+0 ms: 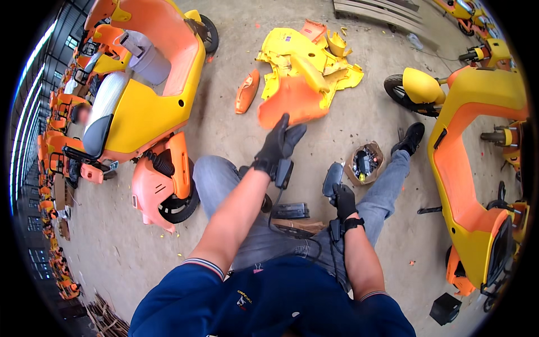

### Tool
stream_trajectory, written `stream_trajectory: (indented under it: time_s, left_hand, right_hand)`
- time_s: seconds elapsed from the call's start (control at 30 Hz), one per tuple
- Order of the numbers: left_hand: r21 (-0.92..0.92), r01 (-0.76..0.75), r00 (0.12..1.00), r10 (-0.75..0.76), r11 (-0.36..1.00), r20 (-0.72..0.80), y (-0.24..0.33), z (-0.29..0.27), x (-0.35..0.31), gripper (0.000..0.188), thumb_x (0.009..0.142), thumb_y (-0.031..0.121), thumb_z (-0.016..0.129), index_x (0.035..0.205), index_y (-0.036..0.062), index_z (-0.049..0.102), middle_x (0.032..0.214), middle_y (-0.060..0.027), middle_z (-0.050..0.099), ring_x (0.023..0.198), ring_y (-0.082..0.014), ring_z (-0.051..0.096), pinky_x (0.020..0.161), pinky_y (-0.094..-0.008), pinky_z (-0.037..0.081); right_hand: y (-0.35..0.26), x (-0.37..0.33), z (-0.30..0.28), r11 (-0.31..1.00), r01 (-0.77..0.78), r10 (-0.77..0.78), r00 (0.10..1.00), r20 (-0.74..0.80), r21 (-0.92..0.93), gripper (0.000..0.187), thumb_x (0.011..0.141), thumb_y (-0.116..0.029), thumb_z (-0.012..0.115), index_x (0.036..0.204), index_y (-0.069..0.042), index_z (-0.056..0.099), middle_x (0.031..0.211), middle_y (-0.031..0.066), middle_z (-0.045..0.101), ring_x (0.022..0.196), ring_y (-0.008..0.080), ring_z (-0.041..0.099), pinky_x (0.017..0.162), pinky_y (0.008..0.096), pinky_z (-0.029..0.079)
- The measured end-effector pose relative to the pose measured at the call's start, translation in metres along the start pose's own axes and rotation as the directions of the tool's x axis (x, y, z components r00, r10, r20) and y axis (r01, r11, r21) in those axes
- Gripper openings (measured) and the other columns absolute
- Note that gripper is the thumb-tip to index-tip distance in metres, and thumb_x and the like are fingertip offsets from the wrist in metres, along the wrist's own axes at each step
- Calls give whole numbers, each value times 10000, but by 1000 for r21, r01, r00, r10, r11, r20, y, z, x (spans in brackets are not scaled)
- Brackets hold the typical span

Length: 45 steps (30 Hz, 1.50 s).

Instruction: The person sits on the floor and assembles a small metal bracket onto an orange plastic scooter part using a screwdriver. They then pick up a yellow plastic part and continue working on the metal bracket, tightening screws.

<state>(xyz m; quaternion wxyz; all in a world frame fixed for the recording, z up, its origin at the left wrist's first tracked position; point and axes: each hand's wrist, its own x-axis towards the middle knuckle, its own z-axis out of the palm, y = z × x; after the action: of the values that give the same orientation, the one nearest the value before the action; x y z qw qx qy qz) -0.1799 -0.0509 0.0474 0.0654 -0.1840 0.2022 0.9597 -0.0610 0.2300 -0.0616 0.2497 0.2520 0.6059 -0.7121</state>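
My left hand, in a black glove, reaches forward with its fingers stretched out and holds nothing. Its fingertips are at the near edge of an orange curved panel; I cannot tell whether they touch. That panel lies against a heap of yellow body panels on the floor. My right hand, also gloved in black, is closed around the lower end of a flat grey piece with rounded corners, perhaps a mirror. Just beyond it sits an open cardboard box full of small dark parts.
A yellow-orange scooter stands at left, another at right. A small orange shell lies left of the heap. Between my legs is a dark block-shaped item. A wooden pallet lies far off, a black box near right.
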Motion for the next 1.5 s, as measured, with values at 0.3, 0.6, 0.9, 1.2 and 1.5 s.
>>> stream_trajectory:
  time_s: [0.3, 0.6, 0.9, 1.2, 1.5]
  left_hand:
    - [391, 290, 956, -287, 874, -69, -27, -20, -20, 375, 968, 285, 582, 1227, 27, 501, 1127, -227, 617, 1057, -342, 634, 970, -425, 521]
    - [578, 386, 918, -363, 718, -162, -48, -21, -60, 258, 943, 274, 605, 1073, 52, 579, 1009, -124, 632, 925, -239, 663, 846, -376, 561]
    - [826, 6, 915, -336, 564, 222, -53, -43, -47, 423, 1003, 258, 510, 1373, 59, 459, 1223, -103, 584, 1120, -189, 582, 972, -317, 484]
    - [522, 229, 913, -367, 822, 178, -38, 17, -85, 515, 969, 290, 558, 1365, -17, 439, 1217, -147, 601, 1108, -210, 602, 962, -331, 478]
    - [409, 81, 952, -192, 909, 239, -38, -2, -82, 508, 1000, 297, 498, 1397, -1, 389, 1242, -165, 582, 1146, -271, 591, 976, -400, 496]
  right_hand:
    - [-9, -4, 13, 998, -63, 63, 998, -22, -10, 211, 903, -317, 658, 826, -147, 558, 674, -26, 501, 592, 94, 506, 524, 238, 460]
    - [1, 9, 2, 999, 22, -22, 1000, 18, -22, 178, 907, -261, 634, 904, -89, 588, 735, 18, 544, 633, 142, 547, 555, 272, 474]
    - [-66, -43, 42, 980, 63, -132, 914, 384, 187, 215, 941, -210, 620, 1089, -55, 610, 820, 15, 587, 711, 101, 556, 622, 239, 455]
    - [-89, -75, 73, 987, 161, -146, 928, 343, -15, 253, 942, -321, 630, 1011, -77, 627, 717, -28, 547, 617, 56, 509, 565, 213, 432]
    - [-72, -71, 67, 997, 74, -74, 936, 345, 13, 364, 934, -337, 635, 1164, -58, 593, 846, -25, 572, 691, 57, 518, 637, 220, 490]
